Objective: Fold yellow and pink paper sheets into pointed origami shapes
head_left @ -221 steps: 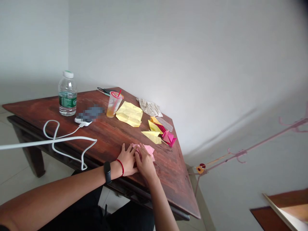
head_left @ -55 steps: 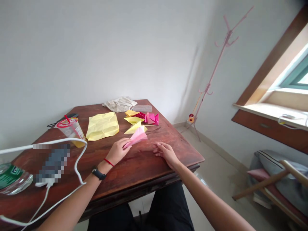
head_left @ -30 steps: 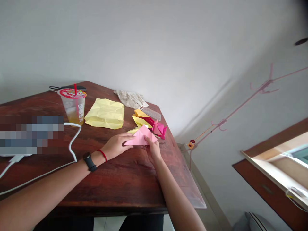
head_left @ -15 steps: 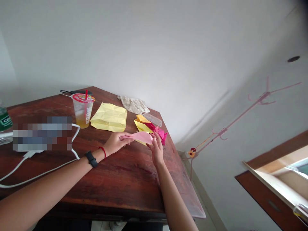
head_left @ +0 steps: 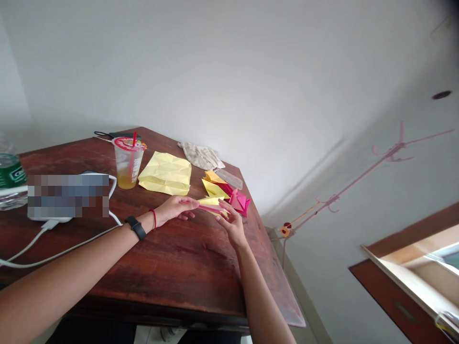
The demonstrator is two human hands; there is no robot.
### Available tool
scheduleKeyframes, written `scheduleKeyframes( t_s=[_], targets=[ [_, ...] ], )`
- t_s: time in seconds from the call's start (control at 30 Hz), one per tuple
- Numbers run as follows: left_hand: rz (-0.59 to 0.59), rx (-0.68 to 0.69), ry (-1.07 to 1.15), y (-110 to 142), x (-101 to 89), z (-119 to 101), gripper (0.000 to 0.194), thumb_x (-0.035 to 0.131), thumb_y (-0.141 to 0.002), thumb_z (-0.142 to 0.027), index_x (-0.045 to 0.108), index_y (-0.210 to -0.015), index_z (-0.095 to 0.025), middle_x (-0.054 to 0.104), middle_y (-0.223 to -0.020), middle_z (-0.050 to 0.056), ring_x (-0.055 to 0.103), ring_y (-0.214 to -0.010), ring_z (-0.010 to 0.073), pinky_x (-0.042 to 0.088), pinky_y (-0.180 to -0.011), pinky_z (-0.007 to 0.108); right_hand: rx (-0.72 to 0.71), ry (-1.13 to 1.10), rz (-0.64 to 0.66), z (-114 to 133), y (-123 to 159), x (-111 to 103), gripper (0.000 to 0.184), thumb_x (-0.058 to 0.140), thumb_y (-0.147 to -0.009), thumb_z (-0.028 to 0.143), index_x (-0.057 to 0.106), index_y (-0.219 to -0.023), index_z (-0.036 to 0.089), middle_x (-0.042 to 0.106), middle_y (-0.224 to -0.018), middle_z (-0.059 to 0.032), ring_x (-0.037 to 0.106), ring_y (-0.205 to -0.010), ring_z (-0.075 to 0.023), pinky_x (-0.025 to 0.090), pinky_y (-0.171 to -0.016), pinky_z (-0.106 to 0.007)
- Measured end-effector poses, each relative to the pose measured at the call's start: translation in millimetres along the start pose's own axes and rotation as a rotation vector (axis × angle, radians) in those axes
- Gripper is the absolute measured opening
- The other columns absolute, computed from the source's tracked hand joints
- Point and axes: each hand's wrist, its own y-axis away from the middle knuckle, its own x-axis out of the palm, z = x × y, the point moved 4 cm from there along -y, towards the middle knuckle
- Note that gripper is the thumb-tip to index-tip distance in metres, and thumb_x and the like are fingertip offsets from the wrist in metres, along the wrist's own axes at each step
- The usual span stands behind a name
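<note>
Nothing reads clearly. The plastic cup (head_left: 128, 165) has white vertical lettering down its side, too small to make out, and a red-ringed printed seal (head_left: 129, 142) on top. The bottle (head_left: 10, 181) at the left edge has a green label (head_left: 12, 175) with white letters, cut off and unreadable.

Two hands (head_left: 175, 208) (head_left: 233, 226), one held origami piece (head_left: 211, 205), one plastic cup (head_left: 127, 163), one water bottle (head_left: 10, 179), one yellow sheet (head_left: 165, 174).

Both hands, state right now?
Left hand: closed, pinching folded pink paper.
Right hand: at the paper's other end; cannot tell if gripping.
</note>
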Motion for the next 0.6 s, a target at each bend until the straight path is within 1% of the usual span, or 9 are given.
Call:
scheduleKeyframes(
  t_s=[0.07,0.13,0.23,0.3,0.37,0.43,0.53,0.6],
  targets=[
    [0.018,0.055,-0.051,-1.6,0.4,0.0,0.05,0.079,-0.075,-0.057,0.074,-0.105,-0.017,0.077,-0.104,0.011,0.074,-0.088,0.0235,0.056,-0.07,0.03,-0.058,0.125,0.029,2.3,0.8,0.8,0.034,0.087,-0.074,0.042,0.08,-0.104,0.027,0.067,-0.136,-0.01,0.059,-0.129,-0.032,0.045,-0.112,-0.051],
    [0.013,0.094,-0.098,-3.9,-0.9,0.1,0.047,0.082,-0.072,-0.053,0.074,-0.101,-0.016,0.077,-0.095,0.009,0.074,-0.082,0.0229,0.054,-0.068,0.03,-0.116,0.239,0.057,3.2,1.1,1.6,0.023,0.084,-0.077,0.042,0.082,-0.095,0.027,0.07,-0.131,-0.0102,0.061,-0.126,-0.0318,0.046,-0.11,-0.05],
    [-0.013,0.149,-0.185,-7.0,-4.5,-1.0,0.044,0.087,-0.066,-0.045,0.076,-0.097,-0.017,0.075,-0.079,0.004,0.069,-0.068,0.0197,0.051,-0.067,0.03,-0.21,0.361,0.102,3.4,1.5,3.8,0.017,0.081,-0.083,0.04,0.083,-0.097,0.029,0.073,-0.126,-0.0085,0.06,-0.126,-0.0312,0.046,-0.11,-0.051],
    [-0.032,0.195,-0.246,-7.7,-6.3,-3.1,0.042,0.09,-0.062,-0.04,0.078,-0.095,-0.018,0.076,-0.08,0.003,0.068,-0.072,0.0202,0.051,-0.072,0.03,-0.248,0.419,0.128,2.7,2.5,5.5,0.016,0.078,-0.086,0.038,0.083,-0.1,0.031,0.075,-0.121,-0.0074,0.058,-0.128,-0.0308,0.044,-0.112,-0.051],
    [-0.049,0.238,-0.297,-7.0,-6.5,-5.2,0.038,0.091,-0.06,-0.039,0.079,-0.091,-0.02,0.078,-0.087,0.003,0.07,-0.082,0.0229,0.05,-0.079,0.031,-0.245,0.455,0.129,1.3,3.8,6.3,0.016,0.076,-0.087,0.039,0.083,-0.1,0.031,0.077,-0.115,-0.0075,0.055,-0.131,-0.0311,0.044,-0.112,-0.051],
    [-0.058,0.268,-0.332,-5.6,-4.9,-6.5,0.033,0.09,-0.062,-0.042,0.08,-0.084,-0.02,0.078,-0.088,0.004,0.07,-0.088,0.0248,0.049,-0.082,0.031,-0.198,0.469,0.104,-0.4,5.0,6.3,0.018,0.075,-0.088,0.041,0.083,-0.099,0.029,0.078,-0.112,-0.0089,0.056,-0.13,-0.032,0.047,-0.108,-0.05],
    [-0.068,0.294,-0.351,-3.9,-0.9,-6.8,0.03,0.085,-0.068,-0.047,0.079,-0.077,-0.02,0.078,-0.082,0.005,0.071,-0.084,0.025,0.05,-0.079,0.031,-0.117,0.431,0.064,-1.7,6.0,7.1,0.023,0.072,-0.09,0.044,0.083,-0.1,0.027,0.076,-0.114,-0.0106,0.063,-0.121,-0.0319,0.052,-0.101,-0.048],
    [-0.081,0.306,-0.345,-3.8,1.1,-6.6,0.03,0.081,-0.073,-0.05,0.079,-0.077,-0.02,0.078,-0.082,0.005,0.071,-0.081,0.0245,0.051,-0.077,0.031,-0.097,0.387,0.062,-0.9,5.8,9.1,0.025,0.071,-0.091,0.044,0.082,-0.104,0.026,0.076,-0.115,-0.01,0.067,-0.115,-0.0301,0.052,-0.101,-0.046]
  ],
)
